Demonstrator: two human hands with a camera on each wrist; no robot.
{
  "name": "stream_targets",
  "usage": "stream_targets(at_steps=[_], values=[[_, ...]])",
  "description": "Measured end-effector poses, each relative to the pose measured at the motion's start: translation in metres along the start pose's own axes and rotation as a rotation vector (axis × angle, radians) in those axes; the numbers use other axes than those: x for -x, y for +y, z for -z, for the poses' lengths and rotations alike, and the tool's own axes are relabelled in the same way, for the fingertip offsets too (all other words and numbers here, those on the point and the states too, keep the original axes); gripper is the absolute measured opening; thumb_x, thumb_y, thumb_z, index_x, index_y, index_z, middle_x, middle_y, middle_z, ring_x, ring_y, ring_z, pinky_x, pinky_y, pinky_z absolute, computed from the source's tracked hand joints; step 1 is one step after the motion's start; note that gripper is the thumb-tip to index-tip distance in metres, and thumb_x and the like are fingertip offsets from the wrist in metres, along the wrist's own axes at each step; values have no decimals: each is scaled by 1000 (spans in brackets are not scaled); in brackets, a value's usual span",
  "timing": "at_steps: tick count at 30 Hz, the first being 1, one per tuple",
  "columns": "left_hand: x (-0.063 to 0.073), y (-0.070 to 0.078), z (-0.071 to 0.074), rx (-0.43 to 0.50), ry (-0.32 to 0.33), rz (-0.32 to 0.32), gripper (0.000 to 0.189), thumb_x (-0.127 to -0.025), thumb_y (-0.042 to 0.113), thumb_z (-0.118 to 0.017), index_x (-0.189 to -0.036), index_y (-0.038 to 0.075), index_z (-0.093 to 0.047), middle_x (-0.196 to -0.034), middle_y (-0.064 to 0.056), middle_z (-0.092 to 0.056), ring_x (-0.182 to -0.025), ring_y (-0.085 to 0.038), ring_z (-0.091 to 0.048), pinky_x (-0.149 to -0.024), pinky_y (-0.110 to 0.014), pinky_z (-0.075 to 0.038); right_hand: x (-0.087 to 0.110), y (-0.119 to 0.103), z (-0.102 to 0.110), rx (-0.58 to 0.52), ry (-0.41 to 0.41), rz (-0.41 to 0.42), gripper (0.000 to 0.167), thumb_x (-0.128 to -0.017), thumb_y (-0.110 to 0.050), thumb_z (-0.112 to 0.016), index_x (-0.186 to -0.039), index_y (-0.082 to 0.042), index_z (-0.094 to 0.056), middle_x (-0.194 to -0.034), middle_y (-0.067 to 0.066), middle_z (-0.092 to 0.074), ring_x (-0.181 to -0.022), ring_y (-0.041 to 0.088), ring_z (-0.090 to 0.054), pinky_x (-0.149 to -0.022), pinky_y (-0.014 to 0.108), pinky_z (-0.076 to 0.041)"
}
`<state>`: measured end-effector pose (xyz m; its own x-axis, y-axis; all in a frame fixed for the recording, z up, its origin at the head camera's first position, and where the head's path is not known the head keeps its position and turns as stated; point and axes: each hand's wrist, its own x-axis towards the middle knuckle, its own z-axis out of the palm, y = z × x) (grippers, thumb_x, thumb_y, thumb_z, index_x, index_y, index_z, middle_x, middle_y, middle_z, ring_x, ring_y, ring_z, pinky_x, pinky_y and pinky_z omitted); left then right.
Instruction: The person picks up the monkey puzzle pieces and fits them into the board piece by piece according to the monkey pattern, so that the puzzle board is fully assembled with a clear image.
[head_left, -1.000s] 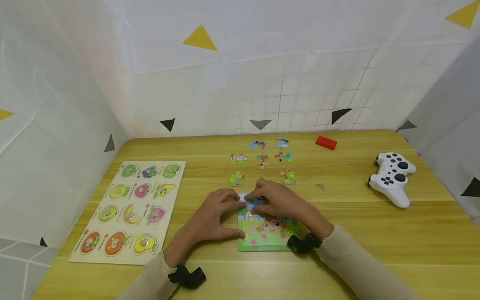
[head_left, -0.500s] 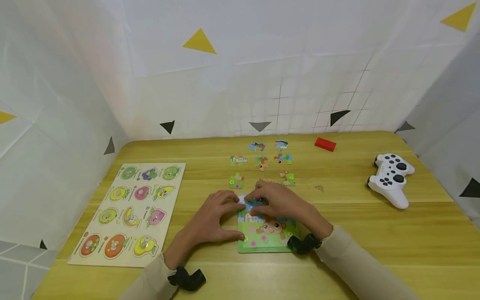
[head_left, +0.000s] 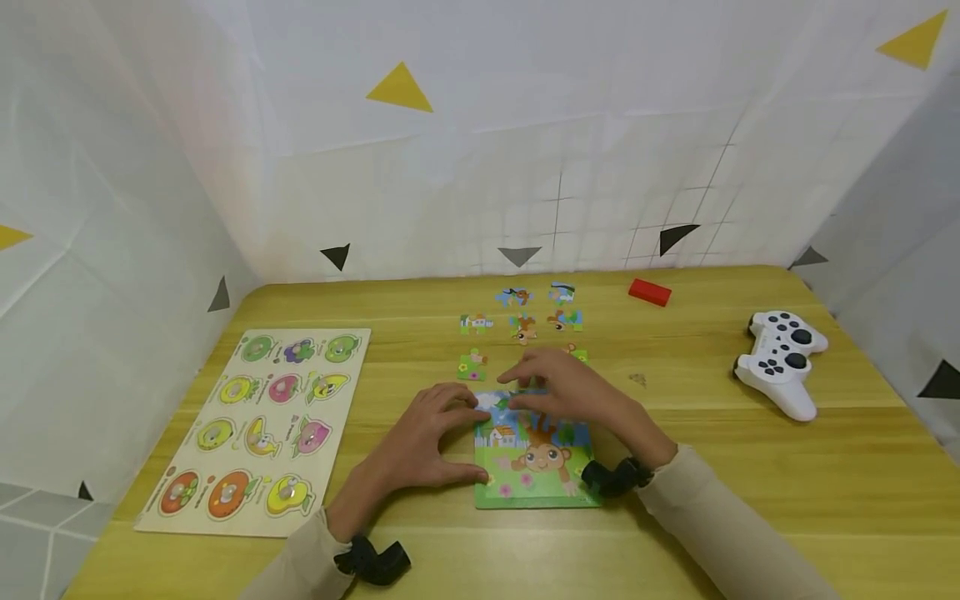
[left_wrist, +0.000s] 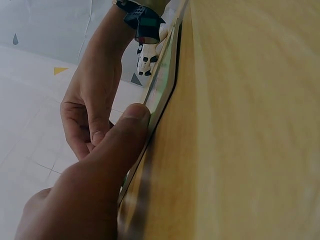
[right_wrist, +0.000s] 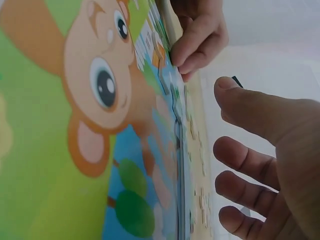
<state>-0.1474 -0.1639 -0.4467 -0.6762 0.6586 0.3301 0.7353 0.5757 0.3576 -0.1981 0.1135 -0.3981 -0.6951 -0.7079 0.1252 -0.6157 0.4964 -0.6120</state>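
A square puzzle board (head_left: 517, 493) with a monkey picture lies flat on the table before the person. The left hand (head_left: 431, 442) holds its left side, thumb (left_wrist: 135, 115) on the lower part of the edge and fingertips at the upper corner. A blue-sky puzzle piece (head_left: 491, 402) lies in that corner, beside the left fingertips. Above the board's upper edge, the right hand (head_left: 573, 387) hovers with thumb and fingers apart; the right wrist view shows nothing between them. It hides part of the board's top and some of the loose pieces behind.
Several loose puzzle pieces (head_left: 472, 365) are spread in rows beyond the board. A wooden fruit puzzle (head_left: 300, 433) lies to the left. A red block (head_left: 649, 292) sits at the back right, and a white game controller (head_left: 780, 362) near the right edge.
The right hand has lifted from the board's upper left and moved slightly up and right, its fingers spreading. The sky piece there is now uncovered. The left hand stays in place.
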Motion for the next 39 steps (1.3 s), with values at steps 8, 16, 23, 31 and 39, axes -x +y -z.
stream_targets(at_steps=[8, 16, 23, 31, 39], values=[[1, 1, 0, -3, 1, 0, 71, -78, 75, -72, -131, 27, -69, -133, 3, -57, -137, -18, -46, -111, -50, -39, 0, 5, 5, -19, 43, -12, 33, -94, -26, -74, -125, -12, -74, -116, 5, -72, -102, 20, -62, -88, 41, -52], [1, 0, -1, 5, -1, -1, 70, -78, 73, -74, -131, 27, -68, -134, 2, -57, -137, -18, -45, -111, -49, -38, 1, 18, 6, -100, 102, -23, 36, -94, -21, -74, -127, -7, -71, -103, 5, -72, -86, 14, -62, -75, 31, -53], [1, 2, 0, 3, -1, 4, 70, -77, 73, -74, -131, 28, -69, -134, 3, -57, -137, -17, -45, -113, -50, -38, -1, 31, 11, -142, 167, -37, 41, -96, -21, -73, -133, -5, -67, -95, 1, -70, -76, 14, -60, -66, 30, -51], [1, 1, 0, -3, 6, -3, 71, -77, 73, -74, -131, 27, -69, -134, 2, -57, -137, -18, -45, -113, -50, -37, -5, 39, 21, -103, 205, -93, 33, -98, -18, -69, -130, -10, -70, -95, 2, -68, -75, 16, -60, -66, 29, -51], [1, 1, 0, -4, 17, -13, 71, -76, 73, -75, -130, 27, -69, -134, 2, -58, -137, -18, -46, -113, -50, -37, -15, 53, 37, -54, 264, -82, 29, -99, -16, -68, -126, -7, -71, -95, 5, -69, -77, 19, -61, -67, 31, -50]])
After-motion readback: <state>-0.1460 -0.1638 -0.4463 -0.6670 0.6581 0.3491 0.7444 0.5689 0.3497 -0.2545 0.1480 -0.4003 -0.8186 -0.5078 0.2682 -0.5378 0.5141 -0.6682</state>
